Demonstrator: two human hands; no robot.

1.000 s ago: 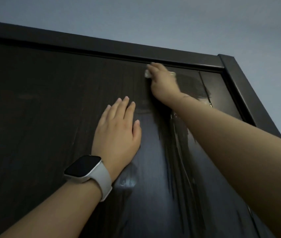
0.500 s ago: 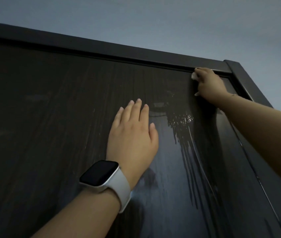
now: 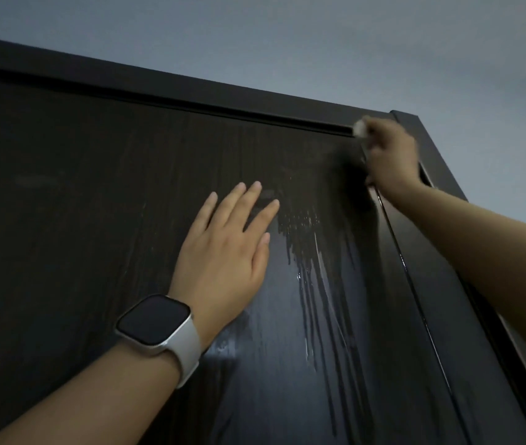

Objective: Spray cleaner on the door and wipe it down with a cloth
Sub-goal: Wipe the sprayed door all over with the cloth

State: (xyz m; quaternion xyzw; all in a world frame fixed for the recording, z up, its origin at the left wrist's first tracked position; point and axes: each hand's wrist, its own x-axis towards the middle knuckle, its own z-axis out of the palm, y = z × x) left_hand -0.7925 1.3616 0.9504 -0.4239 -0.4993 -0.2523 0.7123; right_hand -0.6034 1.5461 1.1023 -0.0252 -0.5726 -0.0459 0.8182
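Dim, bluish, flat lighting all over. Glinting off wet streaks at centre right of the dark door. Blurring with motion at upper right, smearing the right hand and pale cloth. Bending straight edges toward the frame's borders.

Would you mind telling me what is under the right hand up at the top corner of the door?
A pale cloth pokes out past the fingertips of the right hand, pressed to the dark door just below the frame. The rest of the cloth is covered by the hand and blurred.
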